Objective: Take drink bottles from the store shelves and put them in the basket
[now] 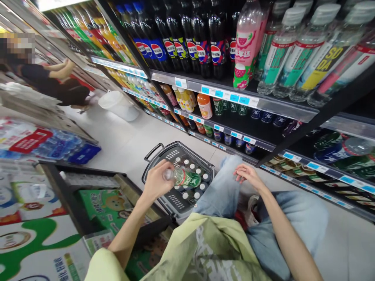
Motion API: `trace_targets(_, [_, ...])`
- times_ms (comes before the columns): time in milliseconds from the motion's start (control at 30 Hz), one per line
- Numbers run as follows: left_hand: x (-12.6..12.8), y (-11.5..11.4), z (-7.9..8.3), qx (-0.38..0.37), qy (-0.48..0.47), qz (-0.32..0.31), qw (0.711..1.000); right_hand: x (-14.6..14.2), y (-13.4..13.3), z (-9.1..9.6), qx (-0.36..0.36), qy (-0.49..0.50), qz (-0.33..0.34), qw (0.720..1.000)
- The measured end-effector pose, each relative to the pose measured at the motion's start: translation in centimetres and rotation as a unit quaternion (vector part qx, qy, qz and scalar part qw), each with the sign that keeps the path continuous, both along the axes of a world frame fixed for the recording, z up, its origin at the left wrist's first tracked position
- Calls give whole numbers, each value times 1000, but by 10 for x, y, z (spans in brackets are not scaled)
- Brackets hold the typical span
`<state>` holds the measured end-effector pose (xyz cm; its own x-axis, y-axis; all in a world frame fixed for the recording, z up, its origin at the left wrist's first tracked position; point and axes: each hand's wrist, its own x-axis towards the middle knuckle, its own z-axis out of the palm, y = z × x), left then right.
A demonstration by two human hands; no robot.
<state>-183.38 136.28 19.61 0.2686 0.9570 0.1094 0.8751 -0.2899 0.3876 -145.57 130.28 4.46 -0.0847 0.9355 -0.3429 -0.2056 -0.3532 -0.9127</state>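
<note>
My left hand (pixel 156 181) is closed around the capped neck end of a clear soda bottle with a green label (pixel 190 178). The bottle lies tilted, its base pointing right, over a dark grey shopping basket (pixel 175 201). Several white-capped bottles (pixel 198 171) stand inside the basket, partly hidden by the held one. My right hand (pixel 247 174) hangs in front of my knees with fingers loosely bent and apart, holding nothing. Nearest to it are my jeans and the lower drink shelves.
Shelves on the right hold cola bottles (pixel 216 47), a pink bottle (pixel 247 47) and clear soda-water bottles (pixel 288 50). A white bucket (pixel 118 105) stands in the aisle, near another person (pixel 43 74). Packed water (pixel 58 142) and cartons (pixel 35 246) line the left.
</note>
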Motion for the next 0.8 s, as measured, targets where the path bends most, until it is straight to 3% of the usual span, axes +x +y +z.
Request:
trace_targets(300, [-74, 68, -69, -52, 149, 143, 977, -6, -3, -13, 0, -70, -14, 997])
trace_targets(433, [-97, 90, -108, -101, 180, 164, 965, -6, -4, -19, 16, -92, -20, 995])
trace_targets(667, [-107, 110, -200, -170, 213, 177, 946, -8, -3, -26, 15, -94, -53, 994])
trace_targets(800, [-103, 113, -242, -222, 192, 197, 936, -8, 2, -23, -4, -98, -58, 994])
